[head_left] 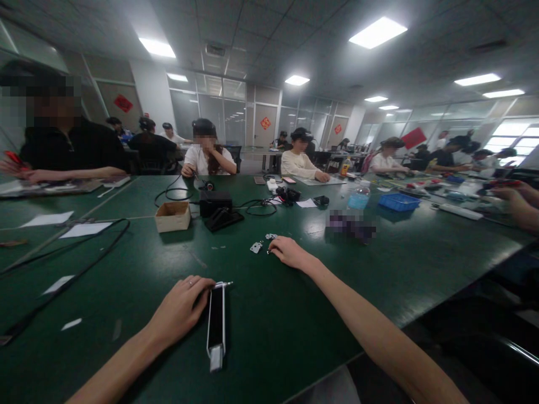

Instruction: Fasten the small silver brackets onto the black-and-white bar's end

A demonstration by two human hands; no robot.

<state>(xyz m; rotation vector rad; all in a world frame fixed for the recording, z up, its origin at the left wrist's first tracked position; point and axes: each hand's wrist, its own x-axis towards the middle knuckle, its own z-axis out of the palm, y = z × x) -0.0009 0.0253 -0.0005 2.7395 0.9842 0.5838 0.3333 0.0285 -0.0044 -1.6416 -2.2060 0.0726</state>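
My left hand (187,303) is closed around the upper end of a long, narrow white-framed part (216,321) with a dark inside. That part lies on the green table; a thin metal pin (228,284) sticks out to the right at its top, and a pale block (216,358) forms its near end. Farther forward, my right hand (289,252) rests low over the table with its fingertips pinched together at a small shiny metal piece (268,252). Just left of those fingertips lies a small metal plate (255,247), and more small metal pieces (270,236) sit behind them.
Ahead stand a cardboard box (172,217), a black box (215,203) and a dark stand (223,219). A blue tray (399,201) and a bottle (359,196) are at the right. Cables (105,247) and paper scraps lie left. Several people sit around the table.
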